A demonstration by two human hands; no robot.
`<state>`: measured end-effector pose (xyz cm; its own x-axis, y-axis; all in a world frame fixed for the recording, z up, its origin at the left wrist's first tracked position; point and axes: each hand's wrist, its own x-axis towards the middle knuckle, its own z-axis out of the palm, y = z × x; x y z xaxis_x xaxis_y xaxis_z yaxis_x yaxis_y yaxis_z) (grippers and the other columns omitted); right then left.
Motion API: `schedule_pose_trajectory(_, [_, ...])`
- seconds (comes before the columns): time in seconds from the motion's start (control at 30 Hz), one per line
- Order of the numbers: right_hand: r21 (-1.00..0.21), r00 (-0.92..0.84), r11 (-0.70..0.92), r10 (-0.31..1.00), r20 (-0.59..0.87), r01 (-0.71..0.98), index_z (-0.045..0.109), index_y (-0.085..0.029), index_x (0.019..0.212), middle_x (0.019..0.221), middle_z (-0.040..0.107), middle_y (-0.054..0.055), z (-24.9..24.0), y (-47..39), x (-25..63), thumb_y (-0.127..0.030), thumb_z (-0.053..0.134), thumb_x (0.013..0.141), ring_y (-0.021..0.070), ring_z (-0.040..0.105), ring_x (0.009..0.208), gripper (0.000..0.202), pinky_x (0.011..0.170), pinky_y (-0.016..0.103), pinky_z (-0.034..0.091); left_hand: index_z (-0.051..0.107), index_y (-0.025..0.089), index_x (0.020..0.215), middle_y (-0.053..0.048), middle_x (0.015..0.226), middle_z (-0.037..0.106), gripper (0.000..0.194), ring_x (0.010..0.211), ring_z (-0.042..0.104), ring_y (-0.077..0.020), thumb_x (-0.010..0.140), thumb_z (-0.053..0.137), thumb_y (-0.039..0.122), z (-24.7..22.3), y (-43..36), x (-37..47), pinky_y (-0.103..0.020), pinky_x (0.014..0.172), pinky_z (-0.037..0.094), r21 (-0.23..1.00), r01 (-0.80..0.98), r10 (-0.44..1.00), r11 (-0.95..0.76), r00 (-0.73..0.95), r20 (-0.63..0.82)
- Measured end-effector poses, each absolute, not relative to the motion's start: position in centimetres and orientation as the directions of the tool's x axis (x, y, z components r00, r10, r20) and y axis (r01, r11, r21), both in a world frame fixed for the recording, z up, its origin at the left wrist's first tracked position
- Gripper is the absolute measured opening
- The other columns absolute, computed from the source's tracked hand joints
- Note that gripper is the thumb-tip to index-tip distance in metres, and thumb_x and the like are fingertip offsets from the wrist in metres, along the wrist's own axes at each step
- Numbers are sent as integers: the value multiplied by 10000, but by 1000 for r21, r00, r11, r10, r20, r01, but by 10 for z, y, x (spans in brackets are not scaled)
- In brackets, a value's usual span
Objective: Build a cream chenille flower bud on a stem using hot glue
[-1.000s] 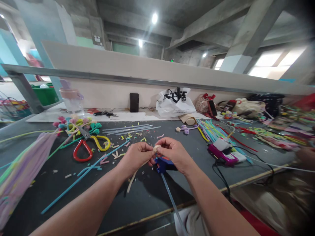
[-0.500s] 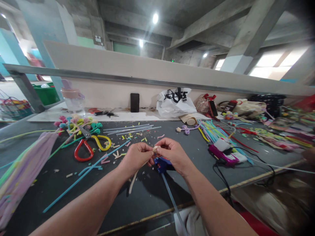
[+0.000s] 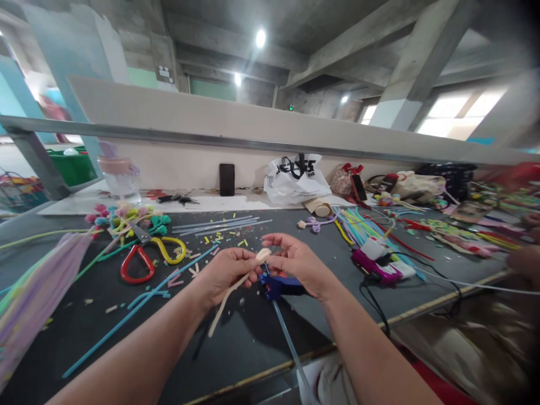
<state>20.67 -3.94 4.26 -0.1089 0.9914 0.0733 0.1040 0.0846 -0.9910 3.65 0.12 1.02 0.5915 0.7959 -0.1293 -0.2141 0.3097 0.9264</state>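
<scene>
My left hand (image 3: 232, 273) is closed, its thumb and fingers pinching a cream pipe cleaner (image 3: 223, 306). The stem's upper end is rolled into a small bud, and its tail slants down over the table. Just right of the bud is my right hand (image 3: 297, 264), fingers apart and thumb close to it; whether the thumb touches is unclear. Below both hands lies a blue glue gun (image 3: 287, 286), with a long translucent glue stick (image 3: 289, 337) running from its back toward the table's front edge. Part of the gun is hidden behind my right hand.
Scissors (image 3: 137, 264) with red and yellow handles lie left, beside fuzzy flowers (image 3: 158, 224) and a pastel stem bundle (image 3: 54, 270). Glue sticks (image 3: 223, 225) and scraps lie ahead. To the right are a purple corded device (image 3: 377, 267), more stems and another person's hand (image 3: 523, 261).
My right hand has released the cream bud and its fingers have spread. The bud now shows more fully in my left hand's pinch. The view has shifted slightly.
</scene>
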Motion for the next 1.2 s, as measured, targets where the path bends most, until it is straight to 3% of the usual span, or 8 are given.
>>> schedule_pose_trajectory(0.1, [-991,-185,95,980,76,96,563,-202,1131,687,604,-35,46,-43,213,-205,672,690,72,544,555,454,530,196,453,594,98,720,-11,603,619,119,419,521,-26,720,691,167,8,3,33,-105,408,427,845,-252,702,472,687,-187])
schedule_pose_trajectory(0.2, [-987,-204,109,975,83,119,642,-170,1006,741,639,0,45,-44,212,-233,684,689,95,572,636,325,585,215,479,595,97,741,-10,602,609,113,412,524,-29,731,685,165,7,1,32,-106,405,438,807,-257,645,532,741,-189])
schedule_pose_trajectory(0.3, [-987,-181,97,981,73,128,668,-166,895,745,646,5,43,-43,210,-258,692,685,91,568,610,231,579,223,488,608,101,774,-23,640,624,138,432,546,-45,748,675,219,8,-1,32,-126,417,459,842,-223,639,491,749,-174])
schedule_pose_trajectory(0.57, [-979,-155,99,985,71,178,649,-164,818,683,623,-11,41,-42,210,-265,681,683,91,561,569,172,569,235,484,637,103,731,-41,653,639,290,477,565,-73,675,724,374,14,-5,34,-157,441,463,951,-125,709,284,695,-120])
schedule_pose_trajectory(0.87, [-972,-173,115,982,79,204,642,-153,773,634,603,-19,43,-44,206,-261,659,689,91,555,558,138,574,231,455,654,86,697,-44,635,641,300,490,567,-72,685,712,380,17,-5,31,-170,488,470,963,-96,674,251,731,-103])
schedule_pose_trajectory(1.2, [-971,-147,95,987,63,220,645,-154,726,573,597,-22,39,-41,203,-228,636,671,97,551,533,92,554,230,451,600,114,645,-20,554,612,316,430,557,-90,688,690,413,6,-5,36,-202,450,474,985,-80,743,151,667,-60])
